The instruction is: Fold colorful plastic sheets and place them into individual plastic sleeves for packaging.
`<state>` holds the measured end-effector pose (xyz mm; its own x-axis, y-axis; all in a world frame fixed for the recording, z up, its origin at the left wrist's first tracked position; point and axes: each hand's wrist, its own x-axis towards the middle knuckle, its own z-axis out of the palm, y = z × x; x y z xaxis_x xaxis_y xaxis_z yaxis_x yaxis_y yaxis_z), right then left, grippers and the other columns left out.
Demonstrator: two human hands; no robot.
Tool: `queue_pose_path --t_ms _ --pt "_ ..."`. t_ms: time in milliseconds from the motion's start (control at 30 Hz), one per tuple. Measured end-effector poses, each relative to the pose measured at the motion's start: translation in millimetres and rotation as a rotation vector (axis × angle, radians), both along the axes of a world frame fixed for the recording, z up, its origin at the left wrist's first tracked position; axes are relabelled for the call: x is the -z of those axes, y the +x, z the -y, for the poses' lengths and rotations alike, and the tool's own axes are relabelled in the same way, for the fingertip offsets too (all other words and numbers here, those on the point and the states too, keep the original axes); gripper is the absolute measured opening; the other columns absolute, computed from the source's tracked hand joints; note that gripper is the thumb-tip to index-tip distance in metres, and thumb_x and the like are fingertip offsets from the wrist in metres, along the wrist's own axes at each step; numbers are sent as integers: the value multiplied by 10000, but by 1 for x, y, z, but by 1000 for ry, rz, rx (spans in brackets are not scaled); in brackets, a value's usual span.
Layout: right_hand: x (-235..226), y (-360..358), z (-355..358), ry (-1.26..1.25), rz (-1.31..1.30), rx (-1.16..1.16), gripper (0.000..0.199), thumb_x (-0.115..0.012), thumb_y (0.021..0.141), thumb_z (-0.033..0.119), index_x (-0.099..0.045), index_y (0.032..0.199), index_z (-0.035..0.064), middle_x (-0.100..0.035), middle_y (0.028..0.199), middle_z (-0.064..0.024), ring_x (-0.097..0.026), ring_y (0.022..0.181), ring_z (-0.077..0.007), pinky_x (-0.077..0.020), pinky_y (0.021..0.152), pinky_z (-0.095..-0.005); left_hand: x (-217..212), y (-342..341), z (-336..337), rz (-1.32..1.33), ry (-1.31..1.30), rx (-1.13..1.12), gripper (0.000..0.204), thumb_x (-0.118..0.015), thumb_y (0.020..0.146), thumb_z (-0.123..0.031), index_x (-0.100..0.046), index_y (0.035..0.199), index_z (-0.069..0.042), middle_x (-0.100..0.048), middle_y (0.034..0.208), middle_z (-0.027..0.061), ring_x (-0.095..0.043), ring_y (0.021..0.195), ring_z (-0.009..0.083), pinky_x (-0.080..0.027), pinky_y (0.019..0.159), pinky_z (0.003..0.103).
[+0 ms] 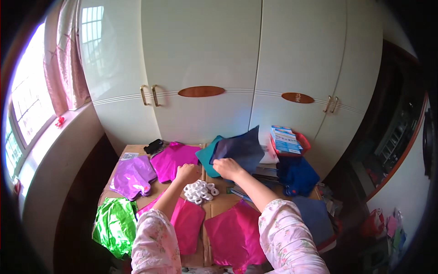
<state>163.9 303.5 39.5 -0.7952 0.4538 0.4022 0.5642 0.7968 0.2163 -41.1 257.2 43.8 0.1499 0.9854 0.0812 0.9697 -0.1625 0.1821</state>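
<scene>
Two hands are seen over a cardboard-covered table [214, 208]. The right hand [228, 168] is closed on the lower edge of a navy sheet [242, 148], which is lifted and stands tilted just beyond the knuckles; a teal sheet [206, 157] lies partly under it, to the left of that hand. The left hand [187, 172] is curled loosely with its fingers bent down, and whether anything is gripped cannot be told; it seems to rest at the near edge of a magenta sheet [173, 159]. Between and just below the two hands a heap of white rings [200, 191] is found. A purple sheet [132, 176] lies to the left of the left hand, a green one [115, 223] nearer the body, and two pink sheets [235, 235] beneath the forearms.
</scene>
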Motion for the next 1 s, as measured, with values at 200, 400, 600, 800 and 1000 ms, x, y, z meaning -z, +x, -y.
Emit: queue_pose_path --t_ms 200,400,600,800,1000 --pt "30 -22 3 -207 -8 52 179 -655 765 230 -650 729 54 -614 865 -104 -644 778 -309 -529 712 -422 16 -20 10 76 31 75 246 -569 768 -334 -683 883 -149 -674 910 96 -626 921 312 -455 765 477" --pt "35 -28 0 -506 -278 358 198 -719 716 274 -708 791 92 -675 828 -118 -645 763 -320 -522 696 -409 25 -8 -5 108 30 146 238 -558 783 -304 -670 891 -123 -669 897 110 -620 945 307 -453 766 491" --pt "34 -22 -12 -785 -549 504 221 -743 715 286 -711 779 76 -671 687 -95 -647 629 -212 -481 587 -337 36 8 -10 156 104 152 367 -579 804 -310 -594 1114 -116 -645 1023 110 -599 1003 298 -431 818 491" --pt "9 27 -63 -817 -1173 578 158 -706 733 154 -644 734 8 -602 618 -45 -534 552 -120 -416 521 -319 17 -12 -4 127 117 73 386 -587 804 -349 -580 1100 -101 -621 1088 104 -572 1050 279 -414 852 495" --pt "-90 -1 -56 -99 -1196 338 183 -566 820 100 -563 1002 121 -641 884 -172 -616 798 -391 -476 665 -473 7 -97 16 24 68 -152 376 -595 787 -294 -597 1123 -126 -609 1122 89 -563 1082 264 -414 886 477"
